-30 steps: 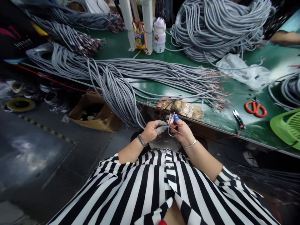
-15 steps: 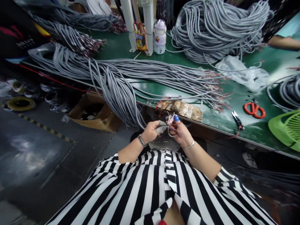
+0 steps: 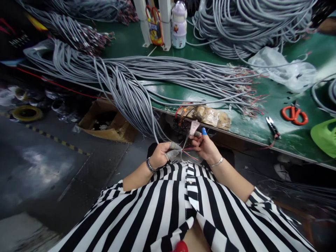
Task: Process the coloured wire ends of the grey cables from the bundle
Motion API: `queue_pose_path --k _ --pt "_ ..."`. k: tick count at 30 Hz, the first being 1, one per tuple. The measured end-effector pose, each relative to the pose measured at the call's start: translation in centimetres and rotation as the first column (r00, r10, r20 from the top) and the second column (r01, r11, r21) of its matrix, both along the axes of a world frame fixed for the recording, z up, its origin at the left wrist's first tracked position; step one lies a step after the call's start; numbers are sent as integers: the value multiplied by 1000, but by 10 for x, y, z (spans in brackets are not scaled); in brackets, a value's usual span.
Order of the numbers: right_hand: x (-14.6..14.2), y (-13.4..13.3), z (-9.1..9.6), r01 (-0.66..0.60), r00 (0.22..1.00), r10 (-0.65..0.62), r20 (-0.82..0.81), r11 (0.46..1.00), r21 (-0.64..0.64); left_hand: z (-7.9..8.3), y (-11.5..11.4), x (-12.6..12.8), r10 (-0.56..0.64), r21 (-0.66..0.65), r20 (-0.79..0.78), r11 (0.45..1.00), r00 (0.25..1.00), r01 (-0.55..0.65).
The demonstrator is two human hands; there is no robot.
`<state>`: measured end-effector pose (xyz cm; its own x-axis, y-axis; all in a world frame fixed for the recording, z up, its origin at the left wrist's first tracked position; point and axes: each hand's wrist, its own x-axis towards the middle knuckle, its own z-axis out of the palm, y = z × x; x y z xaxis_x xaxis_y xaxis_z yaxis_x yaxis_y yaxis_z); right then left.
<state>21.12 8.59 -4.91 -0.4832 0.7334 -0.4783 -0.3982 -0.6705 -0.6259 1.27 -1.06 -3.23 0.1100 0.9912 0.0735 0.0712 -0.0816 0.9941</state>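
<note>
left hand (image 3: pixel 161 156) is clamped round the grey cable (image 3: pixel 156 133) end, just below the tabletop (image 3: pixel 236 130) edge; its thin wires (image 3: pixel 188 154) fan out toward 3 o'clock, where the right hand (image 3: pixel 207 147) pinches them

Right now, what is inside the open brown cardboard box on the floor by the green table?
The open brown cardboard box shows a dark inside with a few small pale scraps. The hanging bundle of grey cables covers its far right corner, so that part is unseen.

No lettering is legible; the yellow pouch's (image 3: pixel 155 33) print is blurred.
</note>
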Motion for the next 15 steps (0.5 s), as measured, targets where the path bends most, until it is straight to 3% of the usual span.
queue_pose_path --k 3,8,15 --pt "0 -4 1 -38 999 38 -12 999 29 -4 -10 -7 9 32 -48 999 999 -7" --pt "-2 -16 2 -178 984 179 -6 979 101 -12 -15 -10 144 -37 41 989 989 -143" --pt "-7 -33 9 -242 970 218 107 904 353 -9 -7 -7 148 -17 25 989 989 -148"
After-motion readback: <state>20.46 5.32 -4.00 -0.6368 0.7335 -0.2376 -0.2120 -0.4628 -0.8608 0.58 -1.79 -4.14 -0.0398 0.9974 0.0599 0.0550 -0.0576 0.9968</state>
